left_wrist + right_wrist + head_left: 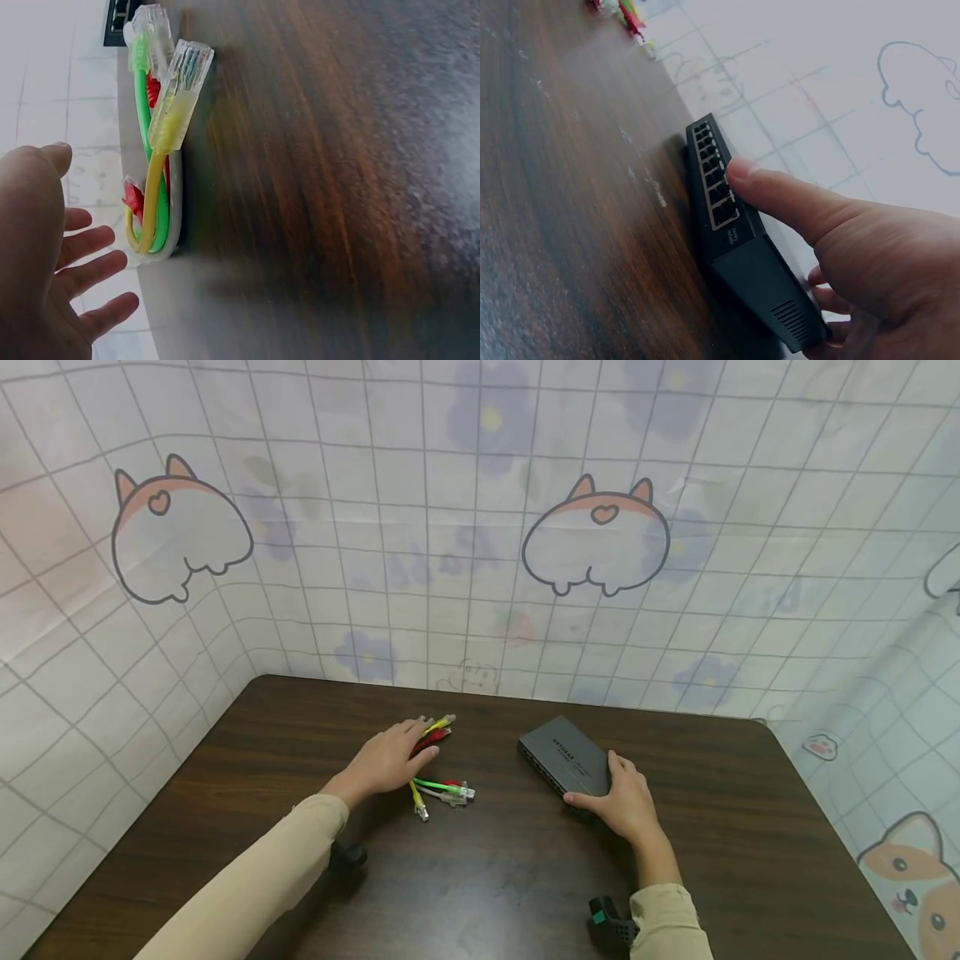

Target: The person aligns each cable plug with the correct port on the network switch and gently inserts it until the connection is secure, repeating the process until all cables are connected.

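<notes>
A dark grey network switch marked NETGEAR is on the right half of the brown table. My right hand grips its right end, the thumb at the edge with the ports and the fingers round the far side. In the right wrist view the row of ports faces the camera. Short network cables in yellow, green, red and grey lie bent in a bundle with clear plugs. Over this bundle in the head view reaches my left hand, fingers spread and holding nothing; the left wrist view shows it beside the cables.
The brown table ends at a cloth backdrop with a grid, flowers and cartoon dogs, which also hangs at both sides. Black wrist cameras are strapped under both forearms, one by the right sleeve.
</notes>
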A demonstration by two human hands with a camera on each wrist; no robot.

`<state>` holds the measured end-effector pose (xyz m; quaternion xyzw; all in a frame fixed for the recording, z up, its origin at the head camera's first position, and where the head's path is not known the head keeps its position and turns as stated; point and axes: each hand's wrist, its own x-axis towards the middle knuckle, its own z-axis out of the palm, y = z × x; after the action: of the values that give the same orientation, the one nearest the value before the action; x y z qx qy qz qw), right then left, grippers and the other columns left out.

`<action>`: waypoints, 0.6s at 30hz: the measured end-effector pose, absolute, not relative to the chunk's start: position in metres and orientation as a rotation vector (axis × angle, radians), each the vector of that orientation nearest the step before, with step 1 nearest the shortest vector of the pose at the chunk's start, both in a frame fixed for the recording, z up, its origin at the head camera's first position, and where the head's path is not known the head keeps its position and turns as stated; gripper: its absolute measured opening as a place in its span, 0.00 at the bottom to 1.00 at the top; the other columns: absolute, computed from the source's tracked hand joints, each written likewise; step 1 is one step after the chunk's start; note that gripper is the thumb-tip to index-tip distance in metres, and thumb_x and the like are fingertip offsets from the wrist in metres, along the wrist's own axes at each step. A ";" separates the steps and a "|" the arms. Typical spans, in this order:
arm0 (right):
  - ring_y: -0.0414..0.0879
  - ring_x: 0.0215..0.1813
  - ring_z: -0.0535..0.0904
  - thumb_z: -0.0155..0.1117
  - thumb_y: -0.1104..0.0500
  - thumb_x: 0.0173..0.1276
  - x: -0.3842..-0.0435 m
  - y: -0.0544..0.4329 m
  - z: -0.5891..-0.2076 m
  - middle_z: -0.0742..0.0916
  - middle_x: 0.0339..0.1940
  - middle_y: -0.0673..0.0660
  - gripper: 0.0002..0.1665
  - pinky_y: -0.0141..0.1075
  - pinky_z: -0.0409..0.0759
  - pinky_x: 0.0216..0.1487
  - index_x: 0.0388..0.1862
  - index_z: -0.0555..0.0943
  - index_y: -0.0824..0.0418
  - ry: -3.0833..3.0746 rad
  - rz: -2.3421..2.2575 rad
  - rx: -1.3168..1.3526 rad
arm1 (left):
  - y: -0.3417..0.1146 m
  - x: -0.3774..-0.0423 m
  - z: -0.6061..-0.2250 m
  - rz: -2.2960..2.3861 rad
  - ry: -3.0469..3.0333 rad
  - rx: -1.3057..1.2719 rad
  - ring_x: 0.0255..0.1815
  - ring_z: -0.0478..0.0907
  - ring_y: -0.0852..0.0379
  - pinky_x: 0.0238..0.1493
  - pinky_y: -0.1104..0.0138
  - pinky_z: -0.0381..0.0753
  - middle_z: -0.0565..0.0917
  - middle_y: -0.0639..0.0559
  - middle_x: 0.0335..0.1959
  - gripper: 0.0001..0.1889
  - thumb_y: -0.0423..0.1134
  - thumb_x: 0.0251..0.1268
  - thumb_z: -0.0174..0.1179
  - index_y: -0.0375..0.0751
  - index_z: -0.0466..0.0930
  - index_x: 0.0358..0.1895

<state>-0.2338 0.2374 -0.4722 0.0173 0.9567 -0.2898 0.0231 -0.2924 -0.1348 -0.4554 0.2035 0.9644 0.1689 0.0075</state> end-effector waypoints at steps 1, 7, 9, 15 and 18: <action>0.71 0.74 0.52 0.70 0.31 0.52 -0.234 0.238 -0.472 0.57 0.76 0.72 0.70 0.64 0.57 0.69 0.77 0.47 0.69 2.958 -0.903 0.055 | -0.134 -0.293 -0.455 0.533 3.019 0.637 0.71 0.66 0.41 0.66 0.45 0.66 0.66 0.40 0.71 0.33 0.56 0.73 0.49 0.41 0.61 0.72; 0.71 0.74 0.52 0.70 0.31 0.52 -0.235 0.238 -0.470 0.56 0.76 0.72 0.70 0.64 0.57 0.69 0.77 0.47 0.69 2.950 -0.909 0.059 | -0.130 -0.299 -0.456 0.585 3.033 0.635 0.69 0.69 0.41 0.65 0.46 0.68 0.69 0.40 0.69 0.31 0.56 0.73 0.49 0.40 0.64 0.71; 0.71 0.74 0.52 0.70 0.32 0.53 -0.234 0.237 -0.469 0.56 0.76 0.72 0.69 0.64 0.57 0.69 0.77 0.47 0.68 2.950 -0.914 0.060 | -0.128 -0.300 -0.456 0.609 3.026 0.625 0.68 0.70 0.42 0.64 0.46 0.70 0.70 0.41 0.68 0.31 0.57 0.73 0.48 0.41 0.65 0.70; 0.70 0.75 0.51 0.70 0.33 0.54 -0.233 0.236 -0.468 0.57 0.76 0.71 0.67 0.63 0.56 0.70 0.77 0.48 0.69 2.942 -0.929 0.056 | -0.124 -0.306 -0.455 0.672 3.033 0.594 0.63 0.73 0.45 0.61 0.48 0.73 0.74 0.43 0.64 0.28 0.55 0.73 0.49 0.40 0.68 0.67; 0.70 0.75 0.51 0.70 0.33 0.54 -0.232 0.236 -0.468 0.56 0.77 0.70 0.67 0.63 0.56 0.70 0.77 0.48 0.69 2.939 -0.927 0.063 | -0.123 -0.309 -0.455 0.693 3.024 0.577 0.63 0.73 0.44 0.60 0.48 0.73 0.74 0.43 0.64 0.28 0.55 0.73 0.49 0.40 0.69 0.67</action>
<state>-0.2324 0.2356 -0.4680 0.0203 0.9530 -0.3007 0.0298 -0.3093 -0.1227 -0.4546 0.1829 0.9583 0.2196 -0.0071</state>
